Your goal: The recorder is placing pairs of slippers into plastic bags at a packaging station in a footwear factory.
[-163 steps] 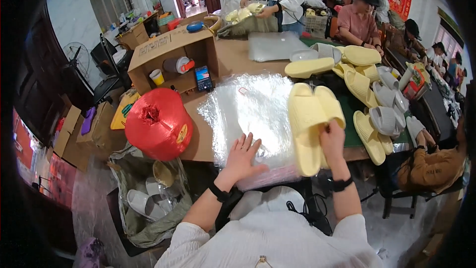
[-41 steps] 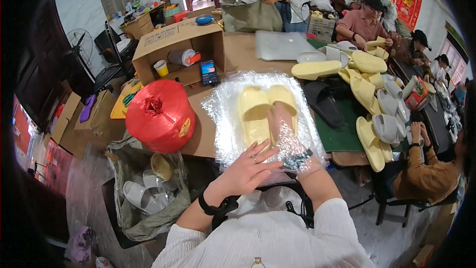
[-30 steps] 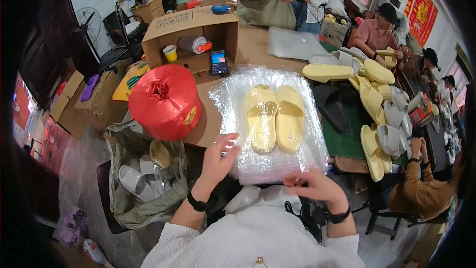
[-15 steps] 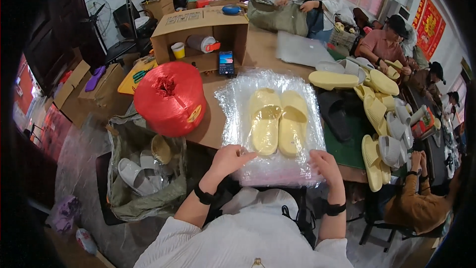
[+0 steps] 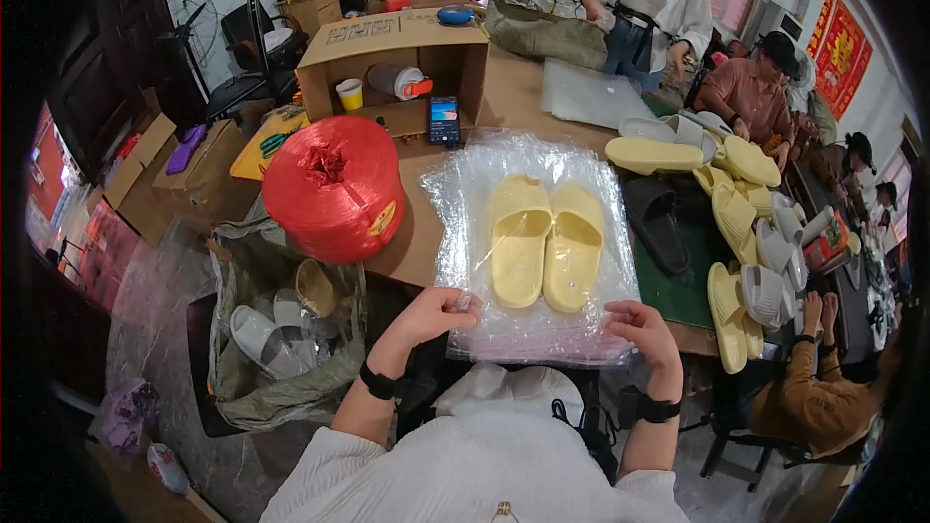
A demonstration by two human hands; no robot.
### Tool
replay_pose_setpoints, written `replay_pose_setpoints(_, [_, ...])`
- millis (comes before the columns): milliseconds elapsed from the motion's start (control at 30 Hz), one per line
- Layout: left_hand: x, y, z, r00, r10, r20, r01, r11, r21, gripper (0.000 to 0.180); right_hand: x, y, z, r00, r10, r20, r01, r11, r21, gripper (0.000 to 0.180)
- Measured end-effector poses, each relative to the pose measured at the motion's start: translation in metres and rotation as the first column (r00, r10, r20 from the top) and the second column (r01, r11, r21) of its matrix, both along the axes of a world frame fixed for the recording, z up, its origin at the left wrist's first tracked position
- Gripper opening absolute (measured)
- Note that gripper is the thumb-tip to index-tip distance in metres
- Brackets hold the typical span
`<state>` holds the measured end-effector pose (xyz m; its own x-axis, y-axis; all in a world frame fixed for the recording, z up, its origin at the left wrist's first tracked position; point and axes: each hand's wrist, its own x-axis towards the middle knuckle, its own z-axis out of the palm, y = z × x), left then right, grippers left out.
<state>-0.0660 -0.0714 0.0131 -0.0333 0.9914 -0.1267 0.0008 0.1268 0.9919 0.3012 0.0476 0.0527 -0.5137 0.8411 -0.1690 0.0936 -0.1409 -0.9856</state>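
A pair of pale yellow slippers lies side by side, toes toward me, on a stack of clear plastic bags at the table's near edge. At the stack's near left corner, my left hand is closed in a pinch with clear plastic glinting at the fingertips. My right hand has its fingers curled against the near right edge of the bags, thumb and forefinger pinching the film. Neither hand touches the slippers.
Left of the bags stands a big red roll of plastic twine. Behind are a phone and an open cardboard box. Yellow and grey slippers and a black slipper lie right. A sack holds slippers; co-workers are beyond.
The glossy film over the slippers is gone from their tops, which now show bare. My left hand has shifted slightly left. The person at the back has turned away from the large sack.
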Motion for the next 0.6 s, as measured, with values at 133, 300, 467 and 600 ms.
replay_pose_setpoints(133, [-0.004,-0.005,0.003,0.974,-0.126,-0.187,0.118,0.992,-0.049,0.019,0.007,0.002,-0.009,0.991,0.037,0.130,-0.040,0.999,0.018,0.024])
replay_pose_setpoints(300, [0.004,-0.003,0.037,0.988,0.053,-0.142,-0.058,0.998,-0.035,0.013,0.011,0.002,0.009,0.977,-0.188,0.099,0.176,0.977,0.121,0.006])
replay_pose_setpoints(467, [0.028,0.004,0.032,0.944,0.325,-0.054,-0.246,0.805,0.540,0.014,-0.010,-0.004,0.020,0.932,-0.334,-0.139,0.358,0.905,0.230,0.006])
replay_pose_setpoints(600, [0.035,0.004,0.014,0.920,0.355,-0.166,-0.175,0.750,0.638,0.015,-0.018,-0.008,-0.006,0.794,-0.376,-0.478,0.471,0.877,0.094,0.011])
